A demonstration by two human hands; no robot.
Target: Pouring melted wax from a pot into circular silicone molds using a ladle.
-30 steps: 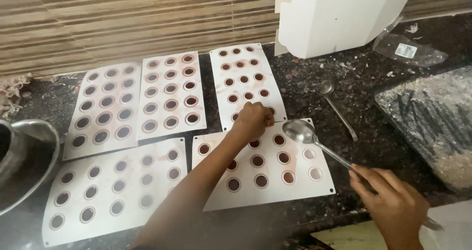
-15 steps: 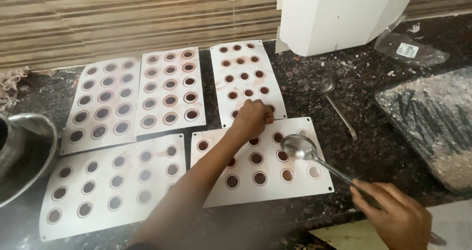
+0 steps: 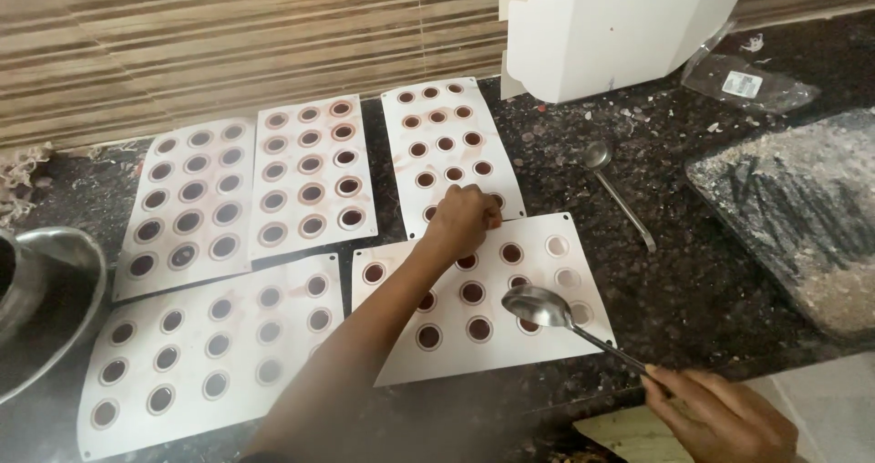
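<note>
Nearest, low at the frame's right edge: right hand (image 3: 720,417) curled shut around the handle end of a long metal spoon (image 3: 583,331), fingers pressed together over the stem. Out from that hand, up and to its left, spoon bowl (image 3: 538,306) hovering over the near right part of a white mould sheet (image 3: 483,358) dotted with round cavities, most filled dark brown, a few at its right side pale. Further out, left hand (image 3: 463,221) at the far edge of the same sheet, forearm crossing it diagonally; fingers bunched together, tips down on the mould; cannot tell whether anything pinched between them. Left of the forearm, another white mould sheet (image 3: 196,354) with dark-filled cavities. Beyond the left hand, touching distance from the knuckles, a narrow upright mould (image 3: 447,144); to its left, two more moulds (image 3: 305,176) side by side. Right of the left hand, well apart, a second spoon (image 3: 620,194) lying on the dark speckled counter (image 3: 702,272). Far left, rim of a steel bowl (image 3: 55,299). Far right, a tray (image 3: 802,208) of crumbly grey material. Farthest, a white box (image 3: 620,25) against the striped wall
</note>
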